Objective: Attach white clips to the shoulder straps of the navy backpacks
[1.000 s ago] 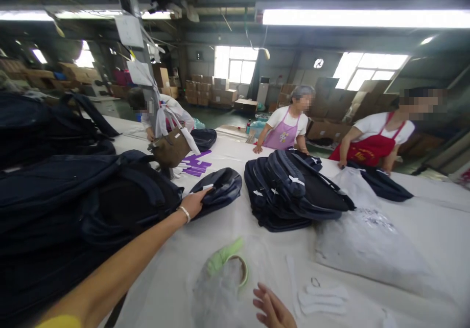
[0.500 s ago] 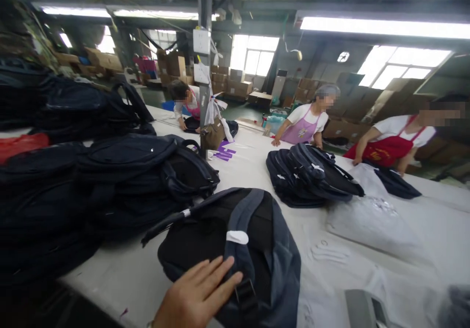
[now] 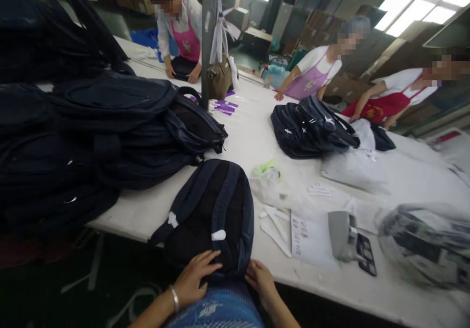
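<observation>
A dark navy backpack lies on the table edge in front of me, its black back panel and shoulder straps facing up. White tags are fixed on the straps. My left hand, a bracelet on its wrist, rests on the lower part of the backpack with fingers stretched and apart. At the bag's lower right edge, my right hand has its fingers curled against the fabric and appears to pinch it. The fingertips of that hand are partly hidden.
Piled navy backpacks stand at left, with another stack across the white table. To my right lie a handwritten paper, a grey device and a plastic-wrapped bundle. A metal post rises mid-table. Three aproned people work opposite.
My view has tilted down. The backpack now lies nearer the table edge, turned more upright in view. My right hand has come into view at its lower right edge; my left hand stays on it.
</observation>
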`<state>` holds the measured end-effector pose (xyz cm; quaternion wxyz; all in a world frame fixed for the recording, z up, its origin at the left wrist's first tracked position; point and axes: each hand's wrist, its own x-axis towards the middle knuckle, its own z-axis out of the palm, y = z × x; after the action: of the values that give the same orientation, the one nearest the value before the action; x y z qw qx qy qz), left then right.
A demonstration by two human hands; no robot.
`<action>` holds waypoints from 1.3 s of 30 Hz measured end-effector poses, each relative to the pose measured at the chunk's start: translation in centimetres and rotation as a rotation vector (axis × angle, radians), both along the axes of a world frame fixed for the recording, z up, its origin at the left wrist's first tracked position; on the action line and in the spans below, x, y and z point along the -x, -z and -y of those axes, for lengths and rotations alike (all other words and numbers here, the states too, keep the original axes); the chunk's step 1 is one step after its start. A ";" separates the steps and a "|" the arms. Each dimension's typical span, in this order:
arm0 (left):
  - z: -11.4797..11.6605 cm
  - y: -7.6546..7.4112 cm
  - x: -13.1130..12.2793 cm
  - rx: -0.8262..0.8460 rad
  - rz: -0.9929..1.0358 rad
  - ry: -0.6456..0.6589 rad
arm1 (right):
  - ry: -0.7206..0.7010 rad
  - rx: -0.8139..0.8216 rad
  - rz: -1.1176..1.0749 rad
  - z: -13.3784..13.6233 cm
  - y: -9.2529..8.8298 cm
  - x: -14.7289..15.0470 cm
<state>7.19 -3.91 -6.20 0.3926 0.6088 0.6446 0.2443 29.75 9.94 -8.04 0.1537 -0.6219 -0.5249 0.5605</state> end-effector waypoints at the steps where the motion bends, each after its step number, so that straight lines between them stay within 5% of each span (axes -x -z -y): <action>1: -0.3 -0.3 0.3 0.048 0.128 -0.023 | 0.025 -0.054 0.058 0.3 -0.5 -1.0; 4: -2.2 -1.4 1.8 0.093 0.315 -0.264 | -0.053 -0.319 0.075 0.7 -2.6 -0.8; 7: -4.5 -1.6 2.7 0.011 0.212 -0.438 | -0.283 -0.462 -0.018 0.5 -3.4 3.4; 11: -6.7 -0.6 2.1 0.035 0.049 -0.339 | -0.338 -0.474 0.062 0.1 -1.6 8.8; 15: -7.5 0.2 1.5 0.081 0.063 -0.314 | -0.318 -0.406 0.108 0.0 -0.2 9.7; 22: -7.1 1.0 2.4 0.080 0.381 -0.305 | -0.453 -0.637 0.080 1.8 -2.8 9.4; 26: -6.9 1.0 2.3 0.064 0.299 -0.290 | -0.537 -0.635 0.018 2.8 -3.3 10.2; 32: -6.4 0.7 2.1 -0.006 0.234 -0.248 | -0.274 -0.579 -0.053 3.4 -1.9 9.4; 39: -2.8 -0.5 3.0 0.046 0.273 -0.272 | -0.076 -0.487 0.015 2.8 -0.1 7.9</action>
<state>4.20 -1.16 -5.74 0.4538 0.4682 0.6671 0.3605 21.81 7.11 -7.96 0.2738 -0.5505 -0.6688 0.4180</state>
